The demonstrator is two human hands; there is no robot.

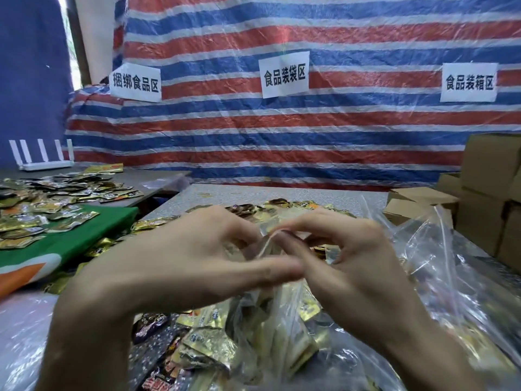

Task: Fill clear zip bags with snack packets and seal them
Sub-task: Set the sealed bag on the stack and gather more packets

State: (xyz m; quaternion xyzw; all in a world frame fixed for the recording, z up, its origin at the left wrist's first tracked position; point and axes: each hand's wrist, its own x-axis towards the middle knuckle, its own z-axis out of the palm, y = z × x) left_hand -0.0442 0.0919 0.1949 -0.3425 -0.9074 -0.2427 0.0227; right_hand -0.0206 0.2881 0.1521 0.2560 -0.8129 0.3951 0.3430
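A clear zip bag (277,314) holding gold snack packets hangs in front of me, and both hands pinch its top edge. My left hand (180,258) grips the rim from the left with thumb and fingers. My right hand (349,255) pinches the same rim from the right, fingertips meeting the left hand's. Loose gold and dark snack packets (203,348) lie on the speckled table (253,194) beneath the bag. The bag's zip line is blurred between my fingers.
More clear bags (451,277) pile up at the right. Cardboard boxes (490,187) stack at the far right. A green cloth (93,235) and another table with several packets (50,198) sit at the left, with a white router (42,156) behind. A striped tarp (282,122) carries paper signs.
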